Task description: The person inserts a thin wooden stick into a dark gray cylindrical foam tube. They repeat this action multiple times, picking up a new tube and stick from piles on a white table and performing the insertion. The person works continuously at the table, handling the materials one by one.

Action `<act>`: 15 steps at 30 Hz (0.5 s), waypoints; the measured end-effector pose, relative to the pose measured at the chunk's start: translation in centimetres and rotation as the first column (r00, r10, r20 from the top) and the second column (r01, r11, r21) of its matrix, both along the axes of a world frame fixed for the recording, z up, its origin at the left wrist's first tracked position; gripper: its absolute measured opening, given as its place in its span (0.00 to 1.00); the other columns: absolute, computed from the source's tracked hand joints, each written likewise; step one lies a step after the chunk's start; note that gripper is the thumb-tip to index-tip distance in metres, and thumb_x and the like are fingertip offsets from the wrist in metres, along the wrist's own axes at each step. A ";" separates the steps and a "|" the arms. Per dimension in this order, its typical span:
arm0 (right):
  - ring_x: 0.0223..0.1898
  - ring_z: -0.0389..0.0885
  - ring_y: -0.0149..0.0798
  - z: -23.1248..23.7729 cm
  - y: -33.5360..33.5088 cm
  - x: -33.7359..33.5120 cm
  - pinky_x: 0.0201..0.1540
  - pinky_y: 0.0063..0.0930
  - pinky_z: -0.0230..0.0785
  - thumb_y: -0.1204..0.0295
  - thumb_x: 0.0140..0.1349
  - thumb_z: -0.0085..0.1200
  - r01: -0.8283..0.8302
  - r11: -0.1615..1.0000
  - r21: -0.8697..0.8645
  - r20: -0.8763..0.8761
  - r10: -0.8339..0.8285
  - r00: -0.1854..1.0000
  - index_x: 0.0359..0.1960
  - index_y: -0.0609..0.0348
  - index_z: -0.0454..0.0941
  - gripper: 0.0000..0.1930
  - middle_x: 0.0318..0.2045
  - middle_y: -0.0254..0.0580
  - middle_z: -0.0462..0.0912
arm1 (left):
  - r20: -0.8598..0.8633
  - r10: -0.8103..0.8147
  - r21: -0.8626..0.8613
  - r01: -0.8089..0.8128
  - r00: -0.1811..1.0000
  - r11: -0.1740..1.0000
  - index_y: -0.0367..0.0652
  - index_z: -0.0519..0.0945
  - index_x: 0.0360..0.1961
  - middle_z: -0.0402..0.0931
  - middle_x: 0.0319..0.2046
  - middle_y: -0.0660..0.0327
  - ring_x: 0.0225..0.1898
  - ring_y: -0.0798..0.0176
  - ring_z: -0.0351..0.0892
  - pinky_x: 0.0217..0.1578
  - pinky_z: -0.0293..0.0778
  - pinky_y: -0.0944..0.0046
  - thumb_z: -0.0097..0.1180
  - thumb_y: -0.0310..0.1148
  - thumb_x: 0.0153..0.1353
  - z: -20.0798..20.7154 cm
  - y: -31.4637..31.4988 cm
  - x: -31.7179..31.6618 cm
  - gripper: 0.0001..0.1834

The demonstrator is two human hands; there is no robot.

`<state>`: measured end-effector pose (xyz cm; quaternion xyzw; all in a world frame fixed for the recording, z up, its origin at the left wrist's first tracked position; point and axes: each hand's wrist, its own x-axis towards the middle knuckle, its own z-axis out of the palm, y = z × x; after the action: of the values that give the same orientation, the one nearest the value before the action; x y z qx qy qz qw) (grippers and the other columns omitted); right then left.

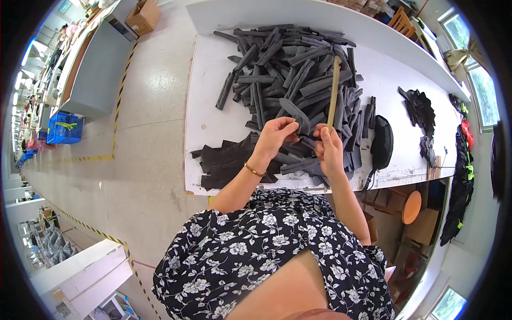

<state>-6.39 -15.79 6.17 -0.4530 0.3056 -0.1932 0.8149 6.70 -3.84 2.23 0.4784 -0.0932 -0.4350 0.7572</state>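
Observation:
My left hand (273,137) pinches a dark grey fabric tube (296,112) between thumb and fingers; the piece curves up and away from my fingertips. In my right hand (329,150), fingers wrap round the lower part of a long, thin wooden stick (334,93), which points away from me over the pile. A large heap of rolled, dark grey fabric tubes (277,61) covers the table's middle just beyond both hands. Flatter dark fabric pieces (226,165) lie stacked at the near left, beside my left forearm. Whether the tube touches the stick I cannot tell.
The white table (210,125) has a raised panel along its far side. Right of the heap lies a black pouch (382,143) with a strap; farther right is black fabric (417,111). An orange round seat (412,207) stands below. A blue basket (64,129) sits at far left.

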 end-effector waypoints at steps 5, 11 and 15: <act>0.28 0.67 0.21 -2.3 -1.0 2.2 0.32 0.17 0.62 0.69 0.60 0.62 -0.207 0.779 -0.591 -0.292 0.033 0.956 0.40 0.61 0.78 0.11 0.28 0.27 0.75 | 0.177 -0.043 -0.129 0.066 0.983 0.989 0.35 0.75 0.48 0.78 0.34 0.60 0.32 0.67 0.79 0.33 0.76 0.69 0.55 0.19 0.60 -1.6 1.0 -0.2 0.14; 0.35 0.77 0.29 -3.9 -6.0 0.8 0.41 0.22 0.68 0.69 0.63 0.58 -0.443 0.614 -0.654 -0.418 0.195 0.887 0.47 0.58 0.79 0.12 0.33 0.32 0.81 | 0.564 0.053 0.342 -0.292 0.824 0.893 0.40 0.78 0.45 0.78 0.34 0.61 0.33 0.68 0.79 0.34 0.75 0.67 0.55 0.20 0.58 -9.7 10.4 3.1 0.12; 0.41 0.82 0.46 -5.9 -5.3 -0.9 0.42 0.33 0.71 0.69 0.64 0.55 -0.454 0.096 -0.886 -0.458 -0.017 0.889 0.50 0.54 0.79 0.14 0.39 0.43 0.83 | 0.681 -0.586 0.688 -0.109 0.440 0.717 0.46 0.81 0.32 0.76 0.33 0.62 0.33 0.61 0.80 0.36 0.75 0.60 0.66 0.30 0.49 -13.1 14.0 -1.6 0.08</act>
<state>-7.26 -21.07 0.31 -0.9403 0.1705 -0.1333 0.2627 5.14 10.16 -10.84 0.8369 -0.3801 -0.2437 0.3094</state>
